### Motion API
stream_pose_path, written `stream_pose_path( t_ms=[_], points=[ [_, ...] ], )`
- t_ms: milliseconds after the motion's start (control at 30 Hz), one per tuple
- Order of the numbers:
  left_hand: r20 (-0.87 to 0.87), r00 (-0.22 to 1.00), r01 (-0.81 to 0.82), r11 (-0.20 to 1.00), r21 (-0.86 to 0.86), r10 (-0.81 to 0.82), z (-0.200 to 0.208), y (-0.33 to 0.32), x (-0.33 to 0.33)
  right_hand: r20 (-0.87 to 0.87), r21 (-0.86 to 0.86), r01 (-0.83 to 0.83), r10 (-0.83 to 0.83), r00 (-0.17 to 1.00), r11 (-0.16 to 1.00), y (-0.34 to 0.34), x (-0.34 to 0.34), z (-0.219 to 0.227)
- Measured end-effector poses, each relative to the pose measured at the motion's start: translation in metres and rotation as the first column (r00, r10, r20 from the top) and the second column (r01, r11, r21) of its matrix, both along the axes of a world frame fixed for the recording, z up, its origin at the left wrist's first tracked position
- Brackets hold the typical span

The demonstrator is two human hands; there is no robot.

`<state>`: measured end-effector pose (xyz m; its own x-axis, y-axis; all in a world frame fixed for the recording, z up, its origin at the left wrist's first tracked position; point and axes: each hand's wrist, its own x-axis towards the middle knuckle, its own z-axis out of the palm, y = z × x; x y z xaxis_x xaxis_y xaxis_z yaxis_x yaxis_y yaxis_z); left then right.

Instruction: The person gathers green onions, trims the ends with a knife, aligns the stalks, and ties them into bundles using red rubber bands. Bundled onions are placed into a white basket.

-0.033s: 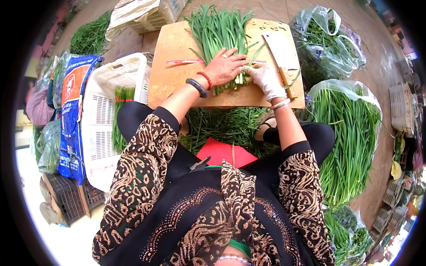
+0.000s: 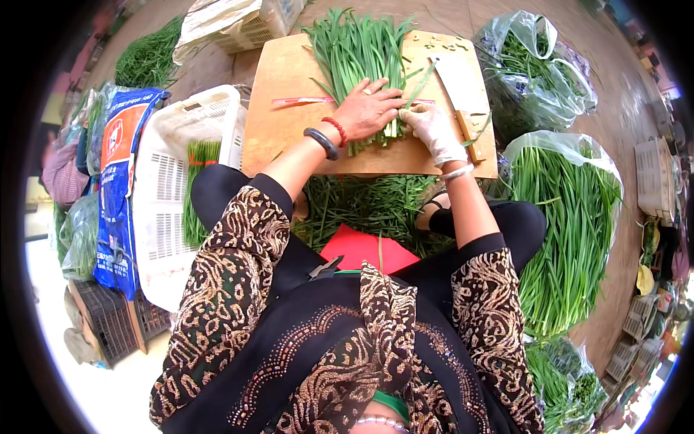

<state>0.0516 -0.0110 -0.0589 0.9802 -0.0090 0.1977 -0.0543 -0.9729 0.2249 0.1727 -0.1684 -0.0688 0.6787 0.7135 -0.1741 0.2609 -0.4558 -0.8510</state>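
The bare left hand [image 2: 370,110] lies open, pressing the green bundle [image 2: 354,56] that extends beyond it; the gloved right hand [image 2: 434,132] is closed, seemingly pinching a thin leaf [image 2: 421,86]. Light, even pressure should avoid bruising. The knife [image 2: 457,101] rests rightward.

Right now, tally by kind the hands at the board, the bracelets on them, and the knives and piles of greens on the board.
Hands: 2 (left hand, right hand)
Bracelets: 3 (red one, dark one, silver one)
Knife: 1
Pile of greens: 1
Total: 7
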Motion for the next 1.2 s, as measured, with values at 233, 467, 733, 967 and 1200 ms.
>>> stream_pose_path(
  t_ms=[233,467,733,967,1200],
  points=[
    [-0.011,1.000,0.000,1.000,0.031,0.001,0.001,-0.006,-0.002,-0.231,0.354,0.091,-0.007,0.973,0.931,-0.035,-0.047,0.025],
    [-0.035,0.999,0.005,0.999,0.044,-0.003,0.000,-0.004,0.001,0.065,-0.169,-0.618,0.634,0.771,0.768,-0.119,-0.103,0.061],
    [0.232,0.972,-0.006,0.994,-0.110,0.031,0.063,-0.028,0.028,0.007,0.192,0.335,-0.343,0.939,0.922,-0.280,-0.063,0.177],
    [-0.039,0.941,0.103,0.393,-0.914,-0.337,0.078,-0.171,0.067,0.724,-0.277,0.703,-0.339,0.601,0.655,-0.430,-0.050,0.161],
    [-0.005,0.984,0.079,0.453,-0.888,-0.180,0.052,-0.239,0.139,0.769,-0.421,0.717,-0.200,0.607,0.555,-0.448,-0.062,0.094]
  ],
)
